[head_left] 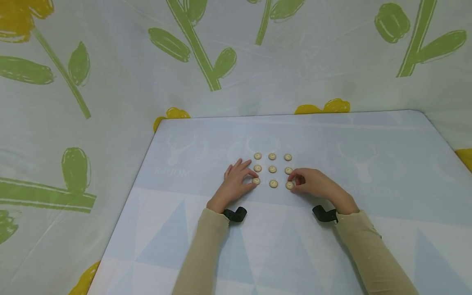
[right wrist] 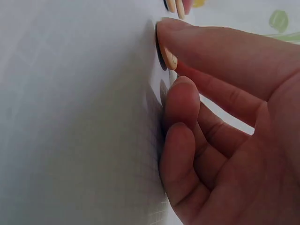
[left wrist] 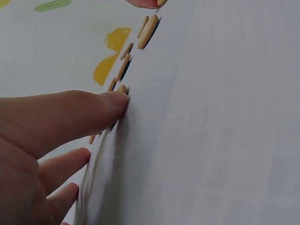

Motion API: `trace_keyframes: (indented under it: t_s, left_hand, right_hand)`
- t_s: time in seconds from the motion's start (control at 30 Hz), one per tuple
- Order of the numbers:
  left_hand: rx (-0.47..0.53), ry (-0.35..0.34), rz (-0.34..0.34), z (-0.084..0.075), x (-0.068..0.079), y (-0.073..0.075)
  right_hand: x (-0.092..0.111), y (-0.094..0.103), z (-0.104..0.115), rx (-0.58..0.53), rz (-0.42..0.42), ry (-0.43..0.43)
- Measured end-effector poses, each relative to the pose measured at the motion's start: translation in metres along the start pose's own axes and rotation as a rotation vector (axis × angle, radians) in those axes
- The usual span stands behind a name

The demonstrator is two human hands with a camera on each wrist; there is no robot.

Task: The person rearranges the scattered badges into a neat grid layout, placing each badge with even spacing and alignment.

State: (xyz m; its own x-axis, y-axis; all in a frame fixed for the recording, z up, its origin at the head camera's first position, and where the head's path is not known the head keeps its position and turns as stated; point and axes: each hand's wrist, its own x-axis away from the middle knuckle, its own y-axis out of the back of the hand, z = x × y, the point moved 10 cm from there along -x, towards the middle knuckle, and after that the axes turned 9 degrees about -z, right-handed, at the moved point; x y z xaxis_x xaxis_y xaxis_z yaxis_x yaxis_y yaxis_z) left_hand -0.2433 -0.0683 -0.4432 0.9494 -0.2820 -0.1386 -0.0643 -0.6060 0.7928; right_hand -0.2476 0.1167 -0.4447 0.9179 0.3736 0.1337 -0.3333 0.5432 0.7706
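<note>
Several round cream-coloured wooden buttons stand in a square grid of three rows on the cloth. My left hand [head_left: 234, 181] pinches the near-left button [head_left: 256, 181] between thumb and index finger, its other fingers spread out to the left. In the left wrist view the thumb [left wrist: 101, 110] covers most of that button. At the near-right corner, my right hand [head_left: 313, 181] holds another button [head_left: 289, 185] with thumb and index finger, and its remaining fingers curl inward. The right wrist view shows this button [right wrist: 168, 56] flat by the cloth under the thumb. Between both hands lies the near-middle button [head_left: 273, 184].
A pale blue and white patterned cloth covers the table [head_left: 273, 246]. Its left and far edges meet a white curtain [head_left: 121, 102] printed with green stems and yellow flowers. Black wrist cameras [head_left: 236, 214] sit at both cuffs.
</note>
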Motion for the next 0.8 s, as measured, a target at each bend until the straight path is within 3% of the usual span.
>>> trace_keyframes:
  t_s: [0.8]
  left_hand:
    - [0.012, 0.0, 0.0, -0.0017, 0.0002, 0.0014]
  right_hand:
    - [-0.0014, -0.0006, -0.0038, -0.006, -0.007, -0.005]
